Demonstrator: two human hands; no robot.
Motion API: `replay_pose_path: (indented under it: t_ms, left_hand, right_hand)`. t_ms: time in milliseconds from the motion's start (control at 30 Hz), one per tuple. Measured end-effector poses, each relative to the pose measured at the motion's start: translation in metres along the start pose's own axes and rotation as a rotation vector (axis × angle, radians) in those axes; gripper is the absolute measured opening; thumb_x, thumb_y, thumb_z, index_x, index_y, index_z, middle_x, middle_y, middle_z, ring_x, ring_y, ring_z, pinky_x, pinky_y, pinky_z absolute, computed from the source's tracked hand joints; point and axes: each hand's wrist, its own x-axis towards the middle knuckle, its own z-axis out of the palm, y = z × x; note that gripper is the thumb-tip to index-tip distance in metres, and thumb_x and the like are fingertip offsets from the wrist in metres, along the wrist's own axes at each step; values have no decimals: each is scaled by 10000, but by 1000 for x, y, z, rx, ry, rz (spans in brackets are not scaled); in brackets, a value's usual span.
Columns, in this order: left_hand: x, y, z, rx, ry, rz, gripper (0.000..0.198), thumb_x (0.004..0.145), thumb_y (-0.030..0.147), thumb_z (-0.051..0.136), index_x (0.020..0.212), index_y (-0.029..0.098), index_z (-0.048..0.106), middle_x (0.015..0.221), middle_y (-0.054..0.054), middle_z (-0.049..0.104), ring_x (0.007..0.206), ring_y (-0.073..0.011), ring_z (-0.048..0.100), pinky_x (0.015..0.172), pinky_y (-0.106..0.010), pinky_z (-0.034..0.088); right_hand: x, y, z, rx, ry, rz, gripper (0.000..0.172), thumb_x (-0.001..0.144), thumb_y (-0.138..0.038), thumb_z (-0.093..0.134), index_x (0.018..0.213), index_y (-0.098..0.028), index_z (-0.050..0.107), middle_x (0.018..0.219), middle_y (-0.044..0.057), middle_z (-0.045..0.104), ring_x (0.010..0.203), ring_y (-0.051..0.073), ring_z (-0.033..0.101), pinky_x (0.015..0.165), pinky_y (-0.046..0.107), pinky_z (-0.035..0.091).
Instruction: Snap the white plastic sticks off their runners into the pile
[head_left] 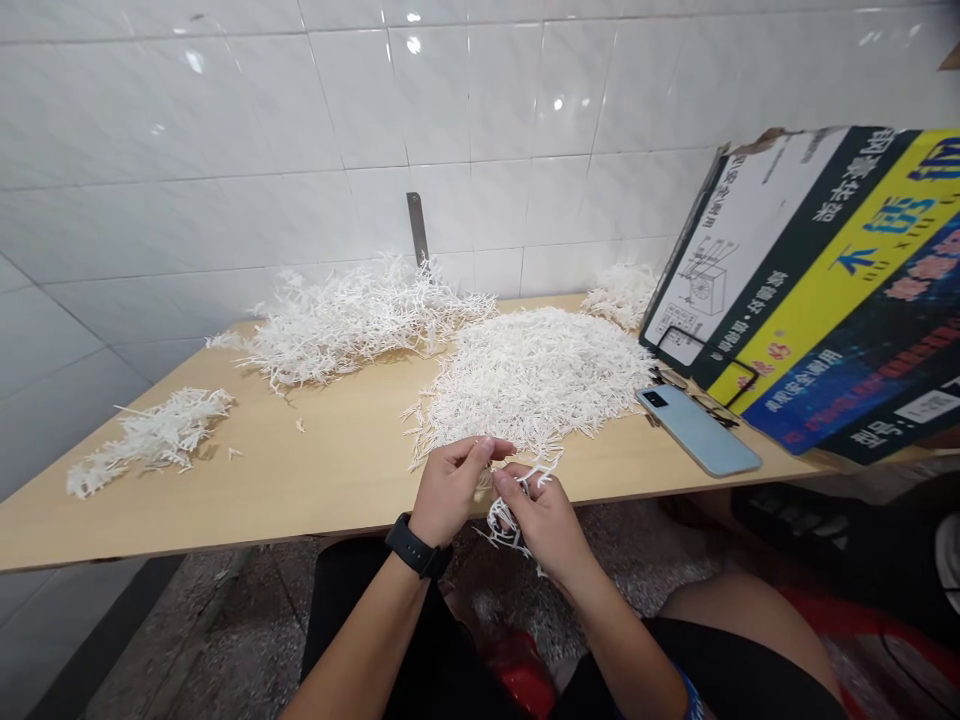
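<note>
So the pale tabletop [315, 500] is spreading away in front of the left hand [448, 492] and right hand [547, 515], and over to the right of them the printed box [825, 290] is rising. Ahead and left of the hands, a tangled heap of white branches [337, 320] is sprawling; just beyond the fingertips, a dense pile of short white pieces [536, 375] is spreading out; well left, a smaller white clump [161, 435] is lying alone. Now the hands! The right is curling nearly closed around something; the left is bunching its fingers toward the thumb, and I cannot tell whether it's pinching anything. To their right, a light-blue phone [701, 432] is resting. And that right-hand catch? A branching white cluster [499, 520], poking out above and below the grip. They seem to be picking it apart; the next move is probably calling for a firm right-hand hold and a precise left pinch.
</note>
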Motion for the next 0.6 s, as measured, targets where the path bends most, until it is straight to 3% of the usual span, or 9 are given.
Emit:
replay_pose_path:
  t_ms: [67, 133, 200, 300, 367, 433, 500, 600]
  left_hand:
    - [10, -4, -10, -30, 93, -11, 366, 849, 445, 530, 792, 136, 717, 847, -101, 739, 766, -201, 675, 717, -317, 531]
    - [26, -7, -28, -42, 257, -14, 388, 862, 449, 483, 772, 134, 691, 851, -111, 735, 683, -183, 665, 644, -313, 530]
    - [44, -9, -48, 85, 429, 45, 351, 859, 416, 484, 833, 141, 701, 931, -118, 732, 818, -208, 674, 715, -330, 533]
    - [66, -13, -69, 426, 381, 147, 282, 838, 271, 506, 1019, 168, 695, 1034, -97, 722, 971, -231, 653, 875, -375, 498]
    - [74, -18, -72, 641, 319, 220, 346, 831, 179, 477, 1128, 180, 656, 1111, -87, 700, 1043, -235, 630, 947, -393, 464]
    - [78, -23, -70, 817, 282, 284, 333, 854, 184, 453, 1110, 180, 666, 1157, -93, 680, 1097, -247, 603, 984, -411, 439]
    - [78, -26, -67, 913, 268, 311, 306, 889, 248, 436, 1030, 173, 698, 1152, -109, 677, 1115, -266, 588, 997, -431, 427]
    - [71, -23, -63, 924, 324, 329, 339, 914, 299, 414, 1066, 161, 683, 1167, -125, 662, 1129, -276, 570, 1002, -441, 417]
  right_hand:
    - [-4, -1, 0, -73, -27, -66, 368, 886, -464, 507, 652, -180, 505, 540, -41, 414, 511, 100, 366, 512, 236, 292]
    - [-8, -2, -2, -126, -28, -109, 378, 894, -457, 498, 639, -177, 502, 569, -37, 397, 528, 98, 348, 520, 238, 278]
    - [-10, 0, -6, -118, -27, -76, 395, 891, -483, 490, 641, -178, 508, 550, -44, 376, 508, 96, 332, 499, 236, 260]
    - [-7, 4, -11, -23, -6, -6, 385, 863, -519, 519, 693, -175, 551, 544, -48, 409, 490, 92, 345, 482, 227, 263]
    - [-3, 8, -13, 25, 13, -2, 348, 840, -513, 560, 794, -171, 603, 608, -33, 489, 515, 93, 390, 497, 222, 293]
    - [1, 9, -13, 50, 33, 5, 344, 820, -499, 594, 908, -169, 631, 653, -22, 530, 530, 95, 423, 509, 221, 319]
    - [2, 10, -12, 62, 59, 23, 359, 803, -489, 621, 948, -161, 643, 648, -20, 536, 533, 97, 443, 518, 223, 343]
    - [3, 9, -10, 84, 102, 52, 359, 777, -485, 652, 916, -154, 656, 651, -14, 552, 531, 97, 462, 524, 226, 375]
